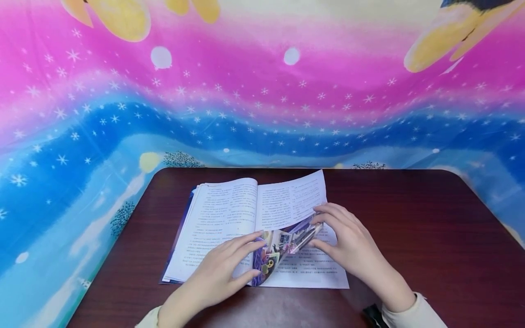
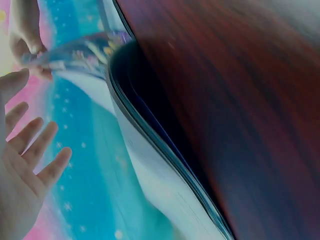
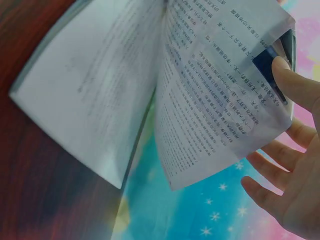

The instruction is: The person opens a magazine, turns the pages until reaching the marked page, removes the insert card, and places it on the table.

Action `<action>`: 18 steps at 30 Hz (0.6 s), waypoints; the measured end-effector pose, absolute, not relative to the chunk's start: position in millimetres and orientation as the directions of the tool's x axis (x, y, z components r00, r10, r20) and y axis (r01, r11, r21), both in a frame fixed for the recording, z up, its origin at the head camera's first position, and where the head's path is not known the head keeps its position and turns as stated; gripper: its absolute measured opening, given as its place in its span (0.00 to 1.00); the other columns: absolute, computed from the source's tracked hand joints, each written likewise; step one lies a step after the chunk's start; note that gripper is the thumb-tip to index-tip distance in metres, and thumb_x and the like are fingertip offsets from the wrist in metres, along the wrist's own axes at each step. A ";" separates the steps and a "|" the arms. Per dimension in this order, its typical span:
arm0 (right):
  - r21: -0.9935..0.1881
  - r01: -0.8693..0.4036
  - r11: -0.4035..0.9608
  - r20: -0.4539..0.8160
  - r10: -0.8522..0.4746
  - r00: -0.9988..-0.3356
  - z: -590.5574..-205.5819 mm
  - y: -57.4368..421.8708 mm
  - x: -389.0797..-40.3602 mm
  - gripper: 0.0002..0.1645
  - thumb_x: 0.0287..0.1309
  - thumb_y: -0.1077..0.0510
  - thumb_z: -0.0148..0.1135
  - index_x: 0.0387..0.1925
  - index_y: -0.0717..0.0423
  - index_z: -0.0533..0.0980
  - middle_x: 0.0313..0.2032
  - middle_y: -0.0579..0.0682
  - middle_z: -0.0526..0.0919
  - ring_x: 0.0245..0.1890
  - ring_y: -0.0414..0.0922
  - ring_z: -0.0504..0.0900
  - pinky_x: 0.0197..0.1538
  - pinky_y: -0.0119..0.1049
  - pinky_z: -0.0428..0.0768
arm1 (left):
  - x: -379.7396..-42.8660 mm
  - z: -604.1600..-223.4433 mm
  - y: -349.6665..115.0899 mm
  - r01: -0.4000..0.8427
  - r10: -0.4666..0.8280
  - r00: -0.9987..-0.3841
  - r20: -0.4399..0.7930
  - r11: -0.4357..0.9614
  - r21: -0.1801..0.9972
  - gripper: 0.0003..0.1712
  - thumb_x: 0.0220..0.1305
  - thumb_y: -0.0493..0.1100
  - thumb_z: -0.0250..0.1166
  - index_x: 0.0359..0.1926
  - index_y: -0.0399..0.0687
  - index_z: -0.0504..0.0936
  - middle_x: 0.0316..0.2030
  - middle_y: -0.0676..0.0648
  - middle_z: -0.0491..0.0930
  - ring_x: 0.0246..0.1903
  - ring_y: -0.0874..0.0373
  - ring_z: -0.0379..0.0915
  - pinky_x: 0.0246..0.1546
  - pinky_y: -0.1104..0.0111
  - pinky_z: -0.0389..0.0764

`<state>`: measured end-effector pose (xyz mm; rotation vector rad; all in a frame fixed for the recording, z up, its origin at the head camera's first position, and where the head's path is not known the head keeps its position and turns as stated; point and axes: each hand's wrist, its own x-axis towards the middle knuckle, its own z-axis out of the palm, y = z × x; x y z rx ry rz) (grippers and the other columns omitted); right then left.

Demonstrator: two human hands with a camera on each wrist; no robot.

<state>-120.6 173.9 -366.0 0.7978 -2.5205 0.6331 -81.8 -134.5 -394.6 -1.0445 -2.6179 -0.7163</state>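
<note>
An open magazine (image 1: pixel 225 209) with printed text lies on the table. One right-hand page (image 1: pixel 293 196) is lifted and curls over, showing a colourful illustrated side (image 1: pixel 272 250) near the bottom. My right hand (image 1: pixel 352 241) pinches the outer edge of this page; in the right wrist view the thumb (image 3: pixel 282 72) lies on the printed face, other fingers behind. My left hand (image 1: pixel 221 269) is over the lower middle of the magazine, fingertips by the illustrated side. Its fingers look spread and hold nothing in the left wrist view, though I cannot tell whether they touch the paper.
The dark reddish wooden table (image 1: pixel 414 218) extends to both sides of the magazine. Behind it hangs a pink and blue cloth (image 1: pixel 262 114) with snowflakes. A small black object (image 1: pixel 372 315) shows beside the right sleeve (image 1: pixel 414 314).
</note>
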 end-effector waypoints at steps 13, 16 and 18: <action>-0.298 -0.657 0.693 0.550 -0.437 -0.711 -350.8 159.2 -119.9 0.27 0.35 0.55 0.85 0.41 0.49 0.81 0.56 0.49 0.79 0.62 0.51 0.72 0.61 0.56 0.71 | -90.9 -384.3 -88.6 0.793 0.599 -0.608 0.522 0.488 0.363 0.41 0.61 0.46 0.72 0.72 0.51 0.64 0.70 0.52 0.66 0.63 0.57 0.69 0.60 0.61 0.75; -0.299 -0.673 0.676 0.566 -0.442 -0.696 -348.7 156.1 -119.3 0.27 0.35 0.55 0.85 0.41 0.49 0.81 0.56 0.49 0.79 0.62 0.51 0.72 0.61 0.55 0.71 | -91.7 -383.6 -82.7 0.812 0.588 -0.579 0.565 0.478 0.335 0.38 0.63 0.44 0.70 0.71 0.51 0.65 0.68 0.50 0.68 0.63 0.57 0.69 0.61 0.63 0.73; -0.300 -0.675 0.674 0.565 -0.444 -0.695 -347.3 154.5 -118.9 0.27 0.36 0.55 0.85 0.41 0.48 0.81 0.56 0.49 0.79 0.63 0.50 0.72 0.61 0.54 0.70 | -92.0 -383.0 -79.8 0.814 0.575 -0.574 0.583 0.480 0.328 0.34 0.65 0.41 0.67 0.71 0.51 0.67 0.68 0.51 0.69 0.63 0.58 0.69 0.62 0.65 0.72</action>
